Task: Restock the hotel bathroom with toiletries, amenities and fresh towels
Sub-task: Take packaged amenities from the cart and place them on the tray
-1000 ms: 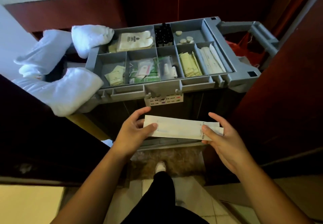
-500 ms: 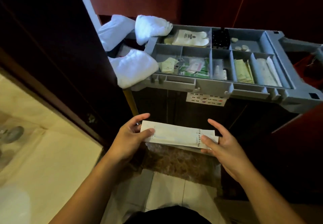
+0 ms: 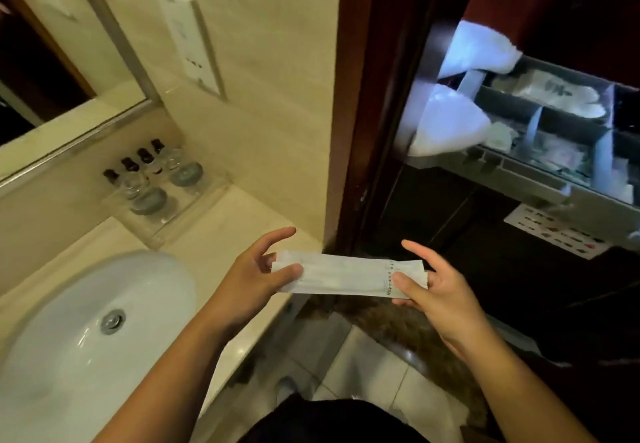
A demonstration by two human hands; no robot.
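I hold a long white paper amenity packet (image 3: 343,276) level between both hands, above the edge of the beige vanity counter (image 3: 221,231). My left hand (image 3: 256,276) pinches its left end between thumb and fingers. My right hand (image 3: 436,290) pinches the printed right end, index finger raised. A clear tray (image 3: 194,200) against the wall carries several small dark-capped toiletry bottles (image 3: 138,172). Outside the doorway stands the grey housekeeping cart (image 3: 540,172), blurred, with folded white towels (image 3: 450,124) on its left side.
A white oval sink (image 3: 86,332) with a metal drain fills the lower left. A mirror (image 3: 52,72) and a white wall socket panel (image 3: 190,41) sit above the counter. The dark wooden door frame (image 3: 367,113) separates bathroom and cart. Tiled floor lies below.
My view has swung left from the cart into the bathroom; sink, counter and mirror came into sight. Both hands keep the same hold on the packet, now over the counter edge.
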